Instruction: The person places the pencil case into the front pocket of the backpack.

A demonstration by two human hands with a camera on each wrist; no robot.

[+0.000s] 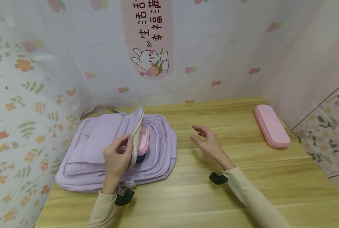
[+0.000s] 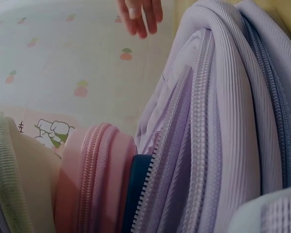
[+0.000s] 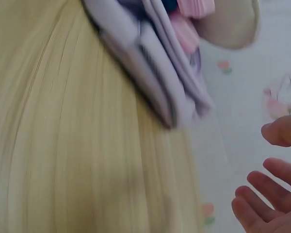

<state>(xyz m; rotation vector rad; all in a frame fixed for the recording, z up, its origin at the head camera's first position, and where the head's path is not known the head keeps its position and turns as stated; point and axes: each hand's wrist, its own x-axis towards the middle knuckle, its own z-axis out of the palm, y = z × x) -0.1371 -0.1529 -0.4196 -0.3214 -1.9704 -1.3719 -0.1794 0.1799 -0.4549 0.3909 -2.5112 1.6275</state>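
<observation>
- Although unzipped at front, found lavender backpack lying flat at left of wooden table, long axis running left to right.
- Behind lifted flap, spotted pink case, dark blue item just beside.
- Noted left hand as nearer, pinching flap's edge.
- Noted right hand beyond backpack's right end, fingers parted, loosely bent, holding nothing, touching nothing.
- Farther right, logged second pink case, well apart, nearer right hand, long axis slanting away.
</observation>
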